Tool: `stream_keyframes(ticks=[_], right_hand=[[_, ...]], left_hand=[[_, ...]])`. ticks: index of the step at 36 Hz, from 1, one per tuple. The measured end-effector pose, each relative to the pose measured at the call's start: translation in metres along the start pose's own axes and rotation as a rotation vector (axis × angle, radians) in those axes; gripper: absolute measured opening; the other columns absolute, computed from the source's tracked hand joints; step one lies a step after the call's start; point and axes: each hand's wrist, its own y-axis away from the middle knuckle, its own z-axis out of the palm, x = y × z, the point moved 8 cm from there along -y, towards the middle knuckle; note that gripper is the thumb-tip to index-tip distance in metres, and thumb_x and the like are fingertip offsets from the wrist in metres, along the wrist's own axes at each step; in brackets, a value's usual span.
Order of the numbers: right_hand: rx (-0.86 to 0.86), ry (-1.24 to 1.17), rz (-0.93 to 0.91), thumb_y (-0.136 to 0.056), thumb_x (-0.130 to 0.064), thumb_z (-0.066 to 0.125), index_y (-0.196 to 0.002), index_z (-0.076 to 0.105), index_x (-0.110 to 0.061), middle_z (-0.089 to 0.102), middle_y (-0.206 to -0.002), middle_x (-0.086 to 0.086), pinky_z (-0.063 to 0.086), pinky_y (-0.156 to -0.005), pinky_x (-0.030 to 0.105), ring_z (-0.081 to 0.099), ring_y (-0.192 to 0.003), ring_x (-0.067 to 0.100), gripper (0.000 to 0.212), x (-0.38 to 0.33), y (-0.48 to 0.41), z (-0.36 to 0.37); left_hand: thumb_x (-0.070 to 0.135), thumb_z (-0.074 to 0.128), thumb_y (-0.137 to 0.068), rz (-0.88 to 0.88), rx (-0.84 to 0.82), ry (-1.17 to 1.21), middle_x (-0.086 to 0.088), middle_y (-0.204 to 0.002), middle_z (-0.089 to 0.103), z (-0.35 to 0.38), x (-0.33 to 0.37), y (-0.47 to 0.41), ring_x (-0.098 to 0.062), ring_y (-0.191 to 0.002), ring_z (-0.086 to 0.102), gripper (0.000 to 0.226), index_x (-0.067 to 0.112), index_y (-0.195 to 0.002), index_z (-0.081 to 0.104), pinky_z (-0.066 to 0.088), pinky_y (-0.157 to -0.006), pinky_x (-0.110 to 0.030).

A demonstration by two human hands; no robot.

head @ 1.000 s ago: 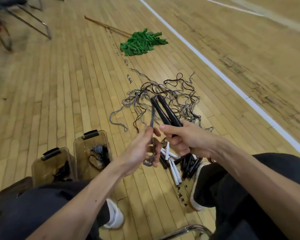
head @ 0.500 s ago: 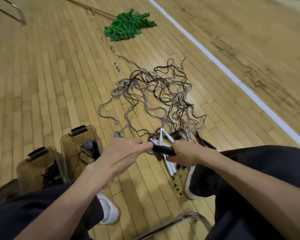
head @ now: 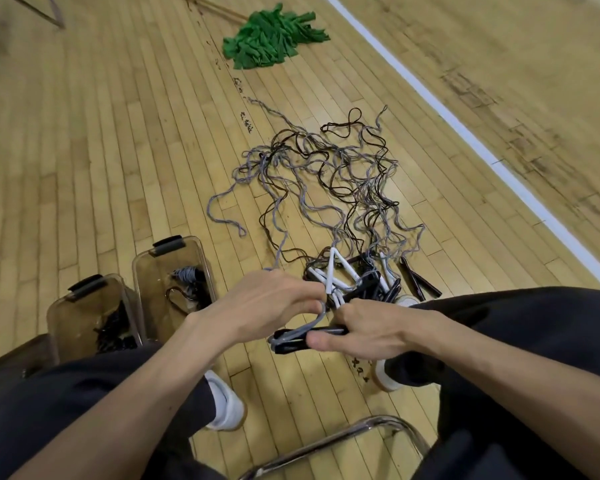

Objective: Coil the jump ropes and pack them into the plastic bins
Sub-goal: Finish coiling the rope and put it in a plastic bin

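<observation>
A tangle of grey and dark jump ropes [head: 329, 181] sprawls on the wooden gym floor, with white and black handles [head: 347, 282] heaped at its near end. My right hand [head: 364, 329] grips a pair of black handles [head: 291, 341] lying level and pointing left. A grey cord [head: 314, 323] loops up from those handles into my left hand [head: 267, 306], which pinches it. Two clear plastic bins stand at the left: the nearer-left bin [head: 84, 317] holds dark rope, the other bin [head: 174, 282] a coiled grey rope.
A green mop head [head: 271, 38] on a wooden pole lies far ahead. A white court line [head: 465, 133] runs diagonally at the right. My legs in dark trousers, white shoes [head: 226, 407] and a chrome chair frame [head: 343, 441] fill the bottom.
My right hand has lowered the black handles from upright to level, pointing left. My left hand stayed on the grey cord and now draws a loop beside the handles. The view tilted down.
</observation>
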Motion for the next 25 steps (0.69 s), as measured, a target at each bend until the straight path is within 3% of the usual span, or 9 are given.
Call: stream_keyframes(ticks=[3, 10, 14, 17, 20, 22, 25], right_hand=[[0.005, -0.082, 0.012, -0.063, -0.102, 0.010, -0.062, 0.044, -0.015, 0.047, -0.059, 0.003, 0.052, -0.074, 0.046, 0.043, -0.054, 0.020, 0.093, 0.002, -0.001, 0.004], [-0.011, -0.229, 0.025, -0.090, -0.082, 0.027, -0.052, 0.043, -0.017, 0.043, -0.050, -0.004, 0.040, -0.069, 0.031, 0.036, -0.046, 0.013, 0.077, -0.003, 0.001, 0.001], [0.002, -0.359, -0.065, -0.083, -0.087, 0.028, -0.057, 0.049, -0.013, 0.042, -0.054, 0.002, 0.035, -0.061, 0.027, 0.032, -0.048, 0.016, 0.081, -0.010, 0.002, -0.009], [0.043, -0.463, -0.096, -0.084, -0.086, 0.027, -0.075, 0.058, 0.002, 0.045, -0.065, 0.011, 0.034, -0.052, 0.017, 0.033, -0.050, 0.015, 0.094, -0.012, 0.005, -0.023], [0.081, -0.548, -0.111, -0.091, -0.079, 0.027, -0.080, 0.055, 0.006, 0.041, -0.067, 0.013, 0.028, -0.047, 0.019, 0.029, -0.050, 0.014, 0.091, -0.013, 0.008, -0.036], [0.123, -0.587, -0.098, -0.091, -0.081, 0.026, -0.076, 0.054, -0.001, 0.037, -0.064, 0.011, 0.025, -0.046, 0.021, 0.026, -0.049, 0.015, 0.086, -0.009, 0.009, -0.043], [0.209, -0.655, -0.073, -0.084, -0.087, 0.025, -0.075, 0.051, -0.010, 0.034, -0.061, 0.002, 0.024, -0.047, 0.025, 0.023, -0.051, 0.014, 0.083, -0.002, 0.011, -0.054]], left_hand=[[0.043, 0.040, -0.105, 0.011, -0.003, 0.037, 0.015, -0.077, 0.053, 0.001, 0.002, 0.000, -0.008, -0.075, 0.048, 0.023, 0.033, -0.100, 0.059, 0.035, -0.060, -0.028], [0.039, 0.045, -0.104, 0.010, -0.012, 0.172, 0.019, -0.064, 0.052, -0.002, -0.001, 0.005, -0.004, -0.066, 0.050, 0.021, 0.032, -0.094, 0.061, 0.038, -0.059, -0.029], [0.031, 0.050, -0.104, 0.022, 0.011, 0.484, 0.011, -0.075, 0.061, -0.012, 0.000, 0.007, -0.007, -0.069, 0.053, 0.022, 0.019, -0.093, 0.065, 0.039, -0.064, -0.021], [0.020, 0.056, -0.101, 0.029, 0.014, 0.650, -0.003, -0.090, 0.066, -0.019, -0.002, 0.010, -0.022, -0.079, 0.062, 0.012, 0.012, -0.101, 0.065, 0.051, -0.068, -0.039], [-0.001, 0.049, -0.101, -0.026, 0.055, 0.767, -0.005, -0.072, 0.061, -0.019, -0.004, 0.010, -0.015, -0.057, 0.055, 0.021, 0.014, -0.102, 0.064, 0.047, -0.053, -0.029], [0.004, 0.042, -0.105, -0.095, 0.066, 0.824, -0.005, -0.063, 0.058, -0.015, -0.006, 0.008, -0.018, -0.053, 0.053, 0.024, 0.012, -0.103, 0.065, 0.046, -0.058, -0.028], [0.025, 0.044, -0.107, -0.128, 0.082, 0.822, -0.004, -0.070, 0.066, -0.011, -0.005, 0.004, -0.019, -0.061, 0.062, 0.022, 0.023, -0.116, 0.063, 0.052, -0.069, -0.030]])
